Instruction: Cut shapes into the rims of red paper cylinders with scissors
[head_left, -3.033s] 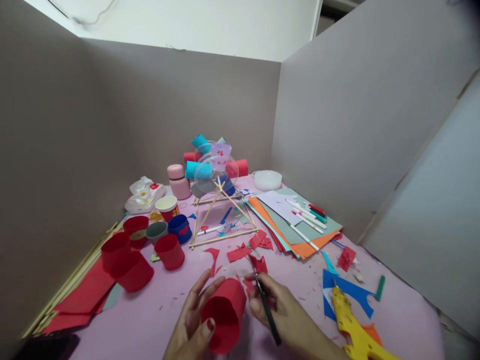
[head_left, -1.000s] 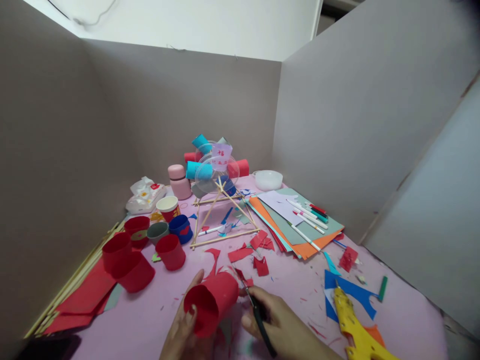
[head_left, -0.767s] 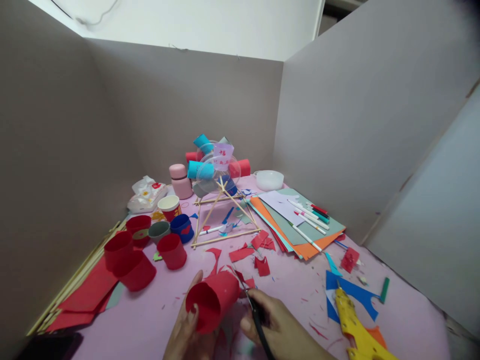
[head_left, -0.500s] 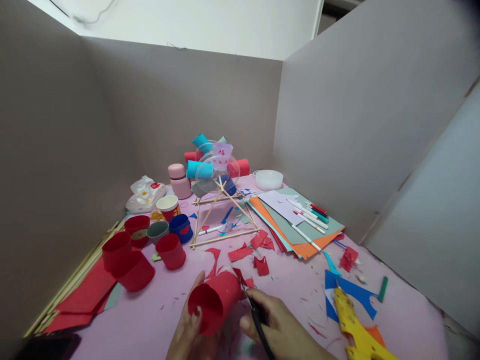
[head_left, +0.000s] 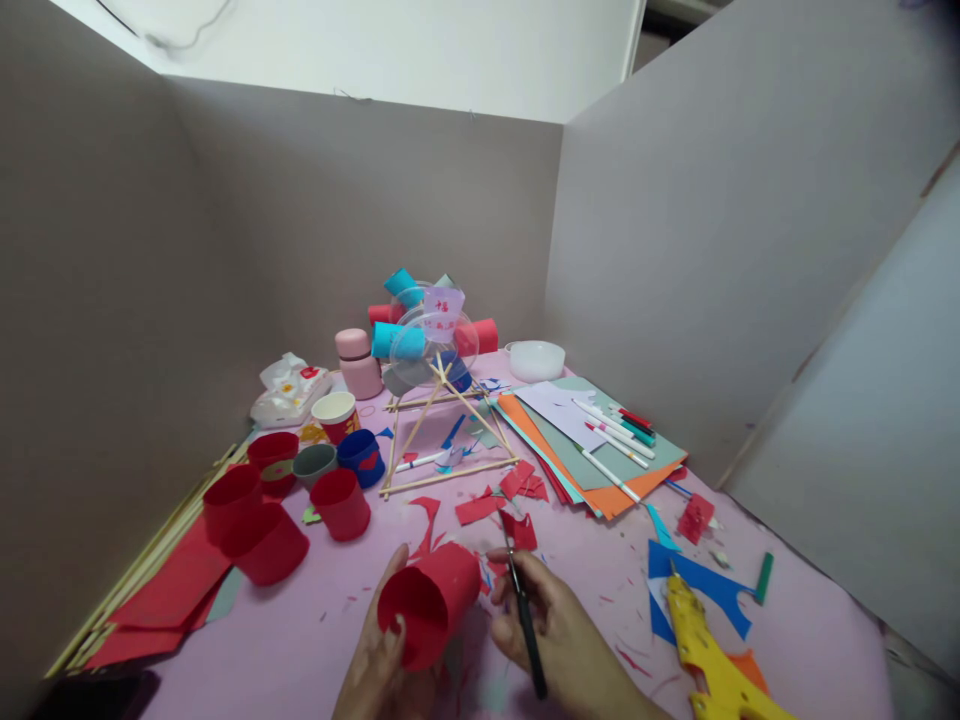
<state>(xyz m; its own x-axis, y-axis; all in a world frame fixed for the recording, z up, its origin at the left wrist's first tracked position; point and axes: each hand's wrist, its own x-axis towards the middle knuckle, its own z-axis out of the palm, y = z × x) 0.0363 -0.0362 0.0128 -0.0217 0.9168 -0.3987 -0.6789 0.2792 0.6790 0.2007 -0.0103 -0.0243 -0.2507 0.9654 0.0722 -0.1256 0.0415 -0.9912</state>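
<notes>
My left hand (head_left: pixel 381 645) is closed around a red paper-covered cup (head_left: pixel 450 590), its thumb hooked inside the open mouth, which faces me and to the left. In my right hand (head_left: pixel 551 625) is a pair of scissors (head_left: pixel 525 620) with black handles; the blades point away from me, apart from the cup. Red paper scraps (head_left: pixel 480 508) lie just beyond the blades. Left of the cup stand several paper-wrapped cups, among them a red cup (head_left: pixel 341 506) and a blue cup (head_left: pixel 361 457) with a red heart.
A stick frame (head_left: pixel 450 475) carries a wheel of coloured cups at the back. To the right lie paper sheets (head_left: pixel 645 465) with pens and a yellow glue gun (head_left: pixel 705 640). A pink flask (head_left: pixel 358 365) and a tissue pack (head_left: pixel 292 395) stand back left. Grey panels surround the table.
The scissors have moved right, away from the red cup's far end, and their blades look closer together. My left hand and the cup have hardly moved.
</notes>
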